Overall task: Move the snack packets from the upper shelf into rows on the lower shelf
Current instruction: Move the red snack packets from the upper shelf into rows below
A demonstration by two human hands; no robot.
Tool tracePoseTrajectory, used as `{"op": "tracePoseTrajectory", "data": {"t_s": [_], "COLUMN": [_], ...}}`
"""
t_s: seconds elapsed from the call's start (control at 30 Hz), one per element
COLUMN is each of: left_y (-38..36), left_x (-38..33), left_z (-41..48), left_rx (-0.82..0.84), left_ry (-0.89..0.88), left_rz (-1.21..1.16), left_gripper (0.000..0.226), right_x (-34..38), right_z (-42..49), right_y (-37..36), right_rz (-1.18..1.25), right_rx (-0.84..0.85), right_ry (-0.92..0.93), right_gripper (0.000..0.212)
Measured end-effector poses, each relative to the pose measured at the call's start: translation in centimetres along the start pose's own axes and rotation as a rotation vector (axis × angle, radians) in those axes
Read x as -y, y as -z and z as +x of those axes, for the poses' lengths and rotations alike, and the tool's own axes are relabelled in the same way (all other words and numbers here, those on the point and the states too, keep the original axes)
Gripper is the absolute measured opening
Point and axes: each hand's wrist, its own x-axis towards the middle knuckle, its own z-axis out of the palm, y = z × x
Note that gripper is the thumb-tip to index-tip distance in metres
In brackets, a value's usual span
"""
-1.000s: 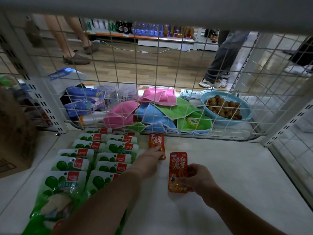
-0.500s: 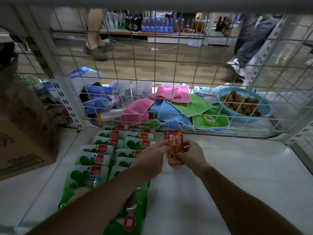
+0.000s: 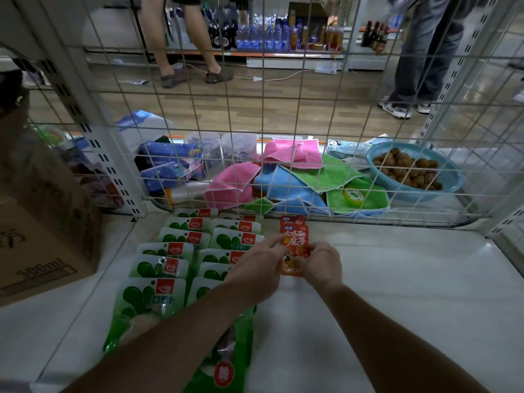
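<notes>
Shelf: a smooth, flat white panel [image 3: 397, 293] is seen, bounded at the back by a white wire grid [image 3: 312, 114].
Orange packets: 2 glossy rectangular orange snack packets are laid in 1 overlapping column near the grid; the rear one [image 3: 292, 222] is partly covered by the front one [image 3: 295, 245].
Left hand: the left hand [image 3: 255, 273] is curled, with the index fingertip pressed on the front packet's left edge.
Right hand: the right hand [image 3: 320, 263] is pinched on the front packet's lower right part, thumb and fingers closed over it.
Green packets: 2 columns of shiny green-and-white pouches [image 3: 170, 251] are lined up just left of the orange column, each overlapping the next.
Open room: the shelf to the right of the orange packets is left bare up to the slotted upright [image 3: 507, 222].
Left edge: a brown cardboard box [image 3: 42, 236] is cut off by the frame.
Hidden: the nearest pouches are crossed by the left forearm; the upper shelf is not shown.
Behind grid: folded fuzzy cloths [image 3: 292, 177] and a blue plastic basket [image 3: 453, 180] of brown lumps are made out.
</notes>
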Motion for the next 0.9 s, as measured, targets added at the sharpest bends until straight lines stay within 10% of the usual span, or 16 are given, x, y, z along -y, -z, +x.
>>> {"op": "tracePoseTrajectory", "data": {"t_s": [0.9], "left_y": [7.7], "left_x": [-4.8], "left_z": [-5.6], "left_rx": [-0.177], "left_ry": [0.020], "left_rz": [0.284], "left_gripper": [0.051], "right_x": [3.2], "right_z": [-10.9], "right_y": [12.0], "right_rz": [-0.628], "right_rx": [-0.108], "right_ry": [0.546], "right_gripper": [0.085]}}
